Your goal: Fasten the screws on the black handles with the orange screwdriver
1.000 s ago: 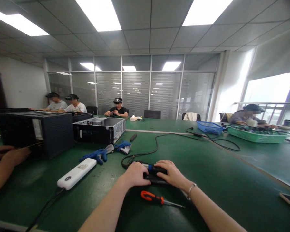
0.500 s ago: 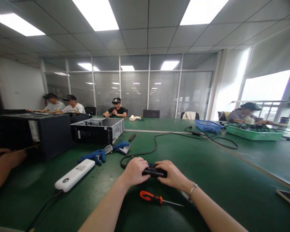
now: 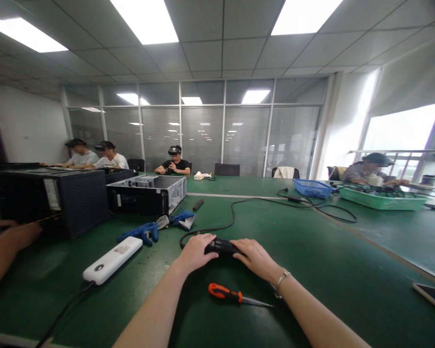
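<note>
A black, elongated device [image 3: 223,245] lies crosswise in front of me, low over the green table or on it; I cannot tell which. My left hand [image 3: 199,249] is closed round its left end, the thumb along the near side. Closed over the right end is my right hand [image 3: 253,256], with a bracelet at the wrist. Fingers hide both ends of the device. A black cable [image 3: 233,212] runs out from beside my left hand across the table. Nearer to me, an orange-and-black screwdriver [image 3: 224,292] rests with its shaft pointing right.
To the left are a white power strip [image 3: 112,260], blue gloves [image 3: 145,233], a black computer case [image 3: 83,203] and an opened case [image 3: 139,200]. A co-worker's hands [image 3: 20,237] are at the black case. Blue [image 3: 313,189] and green baskets [image 3: 380,200] stand right; several people sit around.
Both hands have moved slightly left and up with the black device, which now shows a longer stretch between them. The screwdriver stays where it lay.
</note>
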The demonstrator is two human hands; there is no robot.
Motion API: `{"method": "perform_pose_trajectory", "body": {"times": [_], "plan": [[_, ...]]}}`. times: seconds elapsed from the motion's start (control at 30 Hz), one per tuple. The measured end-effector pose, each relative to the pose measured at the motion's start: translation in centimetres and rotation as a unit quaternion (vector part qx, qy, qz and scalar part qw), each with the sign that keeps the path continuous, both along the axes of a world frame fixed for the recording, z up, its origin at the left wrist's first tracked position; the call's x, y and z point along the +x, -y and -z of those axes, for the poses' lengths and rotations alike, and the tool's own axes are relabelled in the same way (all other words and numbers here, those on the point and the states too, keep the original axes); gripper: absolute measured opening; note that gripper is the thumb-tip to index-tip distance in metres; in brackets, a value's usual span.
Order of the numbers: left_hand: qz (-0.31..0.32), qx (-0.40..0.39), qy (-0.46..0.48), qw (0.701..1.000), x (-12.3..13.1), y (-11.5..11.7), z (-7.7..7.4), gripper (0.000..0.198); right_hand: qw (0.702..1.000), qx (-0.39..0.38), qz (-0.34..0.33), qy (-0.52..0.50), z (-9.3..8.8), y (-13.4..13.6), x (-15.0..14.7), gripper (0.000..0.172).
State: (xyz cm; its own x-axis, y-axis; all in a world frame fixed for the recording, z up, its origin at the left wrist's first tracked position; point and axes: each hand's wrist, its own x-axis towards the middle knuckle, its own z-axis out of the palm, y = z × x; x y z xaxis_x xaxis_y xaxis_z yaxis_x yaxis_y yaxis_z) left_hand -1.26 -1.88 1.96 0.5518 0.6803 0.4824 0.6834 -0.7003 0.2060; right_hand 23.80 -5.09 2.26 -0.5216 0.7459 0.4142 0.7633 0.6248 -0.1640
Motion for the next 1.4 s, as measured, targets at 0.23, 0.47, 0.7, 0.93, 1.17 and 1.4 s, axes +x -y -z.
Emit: {"method": "perform_pose_trajectory", "body": {"times": [0.23, 0.47, 0.7, 0.93, 1.17, 1.4], "plan": [[-0.01, -0.03, 0.015, 0.999, -0.6, -0.3, -0.6, 0.057, 1.0, 0.022, 0.003, 0.014, 0.3, -0.5, -0.3, 0.039], [-0.014, -0.081, 0.048, 0.995, -1.4, -0.7, -1.0, 0.056, 1.0, 0.021, 0.009, 0.009, 0.5, -0.7, -1.2, 0.039], [-0.014, -0.089, 0.051, 0.995, -1.7, -1.1, -0.7, 0.055, 1.0, -0.002, 0.012, 0.013, 0.1, -0.6, -0.9, 0.043], [-0.012, -0.099, 0.076, 0.992, -0.8, -0.6, -0.6, 0.055, 0.999, -0.036, 0.004, -0.014, -0.3, -0.4, 0.4, 0.043], [0.02, -0.117, 0.121, 0.985, 0.0, -0.5, -0.4, 0.053, 0.997, -0.056, 0.01, -0.049, -0.5, 0.2, 1.7, 0.042], [-0.008, -0.138, 0.105, 0.985, -1.1, -0.6, -1.2, 0.053, 0.998, -0.029, 0.03, -0.04, -0.5, 0.4, 0.1, 0.043]]}}
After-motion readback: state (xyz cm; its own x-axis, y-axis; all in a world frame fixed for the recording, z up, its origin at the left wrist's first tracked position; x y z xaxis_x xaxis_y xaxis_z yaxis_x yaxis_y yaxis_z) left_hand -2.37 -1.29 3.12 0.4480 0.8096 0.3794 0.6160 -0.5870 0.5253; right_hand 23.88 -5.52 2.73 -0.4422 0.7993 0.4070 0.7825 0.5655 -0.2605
